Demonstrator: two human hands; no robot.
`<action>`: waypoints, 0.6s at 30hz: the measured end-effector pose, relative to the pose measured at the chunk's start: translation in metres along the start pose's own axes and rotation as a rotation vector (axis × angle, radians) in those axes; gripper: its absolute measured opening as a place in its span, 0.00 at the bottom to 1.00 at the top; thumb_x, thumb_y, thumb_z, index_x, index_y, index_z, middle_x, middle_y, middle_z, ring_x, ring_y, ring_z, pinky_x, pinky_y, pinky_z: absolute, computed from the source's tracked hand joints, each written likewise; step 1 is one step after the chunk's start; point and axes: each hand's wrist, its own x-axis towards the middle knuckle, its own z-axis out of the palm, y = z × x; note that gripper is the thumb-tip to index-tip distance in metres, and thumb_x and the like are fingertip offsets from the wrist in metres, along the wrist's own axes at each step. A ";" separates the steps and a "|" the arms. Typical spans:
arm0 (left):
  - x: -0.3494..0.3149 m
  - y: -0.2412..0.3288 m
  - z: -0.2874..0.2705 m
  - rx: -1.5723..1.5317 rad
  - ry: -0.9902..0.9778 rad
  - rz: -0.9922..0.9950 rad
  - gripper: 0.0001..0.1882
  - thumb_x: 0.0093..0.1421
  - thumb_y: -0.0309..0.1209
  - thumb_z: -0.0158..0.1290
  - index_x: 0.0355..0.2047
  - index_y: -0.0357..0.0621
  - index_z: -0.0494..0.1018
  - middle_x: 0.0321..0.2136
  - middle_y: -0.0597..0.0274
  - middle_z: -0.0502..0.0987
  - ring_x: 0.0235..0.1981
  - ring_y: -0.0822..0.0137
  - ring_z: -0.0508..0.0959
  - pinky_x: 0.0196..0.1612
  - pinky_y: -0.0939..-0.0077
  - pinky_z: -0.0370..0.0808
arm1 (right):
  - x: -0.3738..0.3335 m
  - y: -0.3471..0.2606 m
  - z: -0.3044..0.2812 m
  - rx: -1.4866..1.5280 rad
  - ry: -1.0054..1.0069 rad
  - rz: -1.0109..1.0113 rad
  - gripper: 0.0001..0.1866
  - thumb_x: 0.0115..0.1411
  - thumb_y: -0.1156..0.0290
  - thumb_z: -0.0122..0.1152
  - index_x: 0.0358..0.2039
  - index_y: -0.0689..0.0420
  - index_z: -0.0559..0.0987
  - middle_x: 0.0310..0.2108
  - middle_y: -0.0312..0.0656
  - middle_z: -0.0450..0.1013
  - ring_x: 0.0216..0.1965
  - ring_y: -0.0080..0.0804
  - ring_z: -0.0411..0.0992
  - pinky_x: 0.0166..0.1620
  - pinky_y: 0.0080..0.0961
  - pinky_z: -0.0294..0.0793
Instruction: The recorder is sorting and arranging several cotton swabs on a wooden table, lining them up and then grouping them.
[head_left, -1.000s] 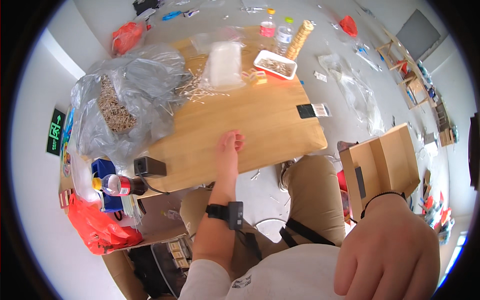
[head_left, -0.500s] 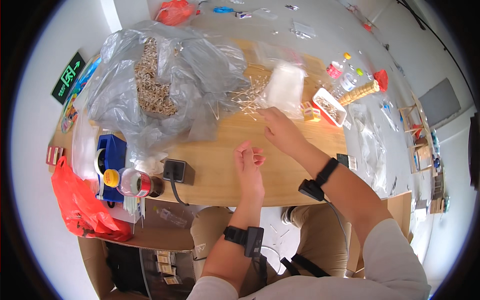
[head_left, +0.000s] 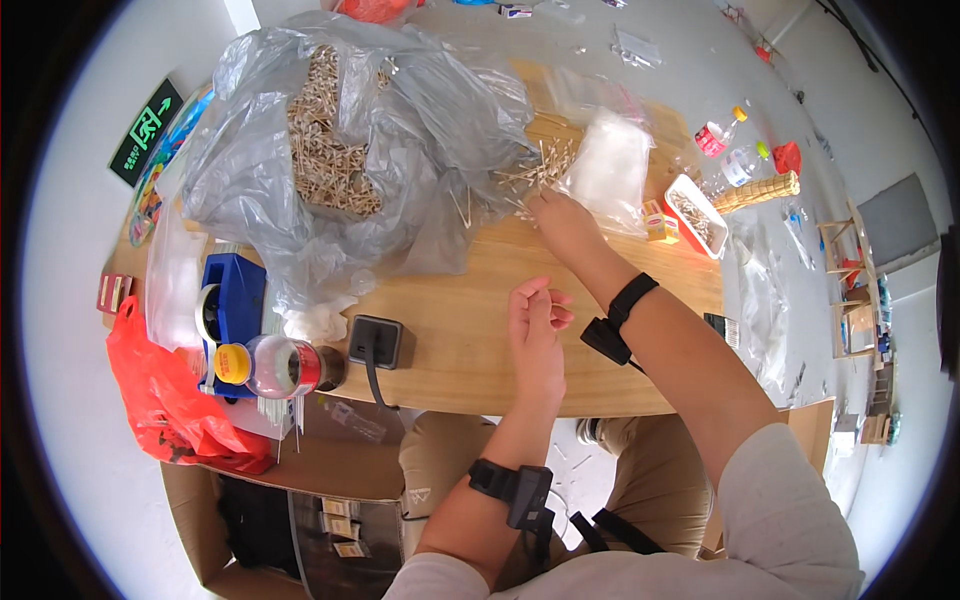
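A loose heap of cotton swabs [head_left: 545, 165] with wooden sticks lies on the table beside the grey plastic bag. My right hand [head_left: 566, 222] reaches over the table to the near edge of this heap, its fingers pinched on swabs whose white ends poke out by the fingertips. Lower down, my left hand [head_left: 538, 318] hovers above the table's front part with fingers curled in toward the thumb. Whatever lies inside that curl is too small to make out. The big grey bag [head_left: 420, 130] lies open, and a mass of swabs [head_left: 335, 160] fills it.
Right of the heap are a clear bag of white material [head_left: 612, 165], a small yellow box [head_left: 660, 224] and a white tray of swabs [head_left: 697, 215]. A black adapter [head_left: 376, 341], a bottle [head_left: 280, 366] and a blue tape dispenser [head_left: 235, 310] stand front left on the table [head_left: 450, 350].
The view has shifted, so the table's things sit further right. My right hand's fingers have drawn together at the swabs. My left hand stays low, its fingers still curled.
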 end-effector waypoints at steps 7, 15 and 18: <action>0.004 0.000 -0.010 -0.001 -0.004 -0.022 0.13 0.74 0.38 0.47 0.51 0.46 0.73 0.38 0.65 0.79 0.35 0.75 0.75 0.45 0.75 0.71 | -0.074 -0.003 -0.023 0.100 -0.018 -0.039 0.09 0.58 0.76 0.62 0.40 0.54 0.78 0.41 0.45 0.74 0.47 0.48 0.77 0.46 0.45 0.79; 0.013 0.000 -0.022 0.647 -0.155 0.308 0.18 0.65 0.36 0.60 0.52 0.43 0.73 0.43 0.59 0.79 0.43 0.62 0.77 0.50 0.64 0.73 | -0.168 0.005 -0.032 0.155 -0.030 -0.088 0.18 0.52 0.73 0.70 0.44 0.52 0.78 0.43 0.40 0.73 0.49 0.43 0.73 0.50 0.41 0.74; 0.004 -0.006 -0.022 1.267 -0.307 0.621 0.26 0.58 0.32 0.65 0.55 0.42 0.73 0.52 0.54 0.76 0.54 0.51 0.75 0.58 0.53 0.71 | -0.190 0.010 -0.043 0.164 0.075 0.019 0.25 0.51 0.70 0.73 0.51 0.50 0.78 0.52 0.39 0.74 0.54 0.43 0.72 0.56 0.43 0.71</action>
